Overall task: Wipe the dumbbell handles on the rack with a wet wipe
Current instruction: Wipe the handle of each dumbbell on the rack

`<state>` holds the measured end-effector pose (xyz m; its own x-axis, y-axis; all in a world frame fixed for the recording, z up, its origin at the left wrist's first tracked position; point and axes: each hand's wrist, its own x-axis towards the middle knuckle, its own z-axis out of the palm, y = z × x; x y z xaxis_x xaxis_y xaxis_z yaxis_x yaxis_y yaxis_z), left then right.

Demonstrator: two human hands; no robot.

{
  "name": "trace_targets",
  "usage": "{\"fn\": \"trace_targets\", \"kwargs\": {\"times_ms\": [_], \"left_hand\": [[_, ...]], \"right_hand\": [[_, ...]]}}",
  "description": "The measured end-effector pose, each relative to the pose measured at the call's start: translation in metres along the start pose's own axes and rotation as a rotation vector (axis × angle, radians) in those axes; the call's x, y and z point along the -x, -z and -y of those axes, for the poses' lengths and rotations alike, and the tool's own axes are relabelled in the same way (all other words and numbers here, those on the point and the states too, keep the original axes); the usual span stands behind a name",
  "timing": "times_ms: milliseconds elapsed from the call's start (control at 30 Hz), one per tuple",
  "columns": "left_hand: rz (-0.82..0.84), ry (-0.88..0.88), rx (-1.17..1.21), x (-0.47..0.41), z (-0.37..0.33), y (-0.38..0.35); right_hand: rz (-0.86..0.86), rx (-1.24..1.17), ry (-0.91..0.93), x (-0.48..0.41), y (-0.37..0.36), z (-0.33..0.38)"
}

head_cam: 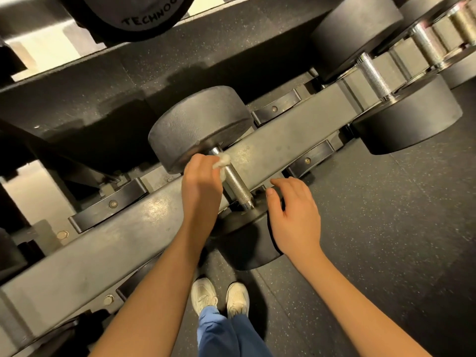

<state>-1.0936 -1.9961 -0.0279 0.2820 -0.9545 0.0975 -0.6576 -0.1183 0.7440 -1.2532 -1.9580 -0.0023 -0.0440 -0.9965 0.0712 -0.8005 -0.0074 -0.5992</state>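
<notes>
L hand fingers clamped on wet wipe, pressed to knurled handle of dumbbell on rack, by far head. R hand fingers apart, loose, just beside handle's near end.

Both the left hand and right hand are bare, as are the forearms down to the frame edge. The right thumb has a short, plain nail. The legs wear light blue trousers, loosely creased. The shoes are cream lace-up trainers with pale laces
</notes>
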Motion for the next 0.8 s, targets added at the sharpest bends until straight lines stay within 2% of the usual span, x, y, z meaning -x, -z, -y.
{"fn": "trace_targets", "kwargs": {"times_ms": [133, 533, 700, 800], "left_hand": [[-0.056, -0.033, 0.042, 0.011, -0.001, -0.01], [0.352, -0.186, 0.088, 0.024, 0.006, -0.009], [0.203, -0.197, 0.022, 0.013, -0.026, 0.012], [0.139, -0.242, -0.022, -0.002, -0.054, 0.02]], "right_hand": [[0.007, 0.011, -0.01, -0.001, 0.0, 0.0], [0.05, 0.041, -0.037, -0.003, 0.003, 0.004], [0.111, 0.015, -0.052, -0.004, 0.006, 0.004], [0.188, -0.154, -0.132, -0.014, 0.019, 0.005]]}}
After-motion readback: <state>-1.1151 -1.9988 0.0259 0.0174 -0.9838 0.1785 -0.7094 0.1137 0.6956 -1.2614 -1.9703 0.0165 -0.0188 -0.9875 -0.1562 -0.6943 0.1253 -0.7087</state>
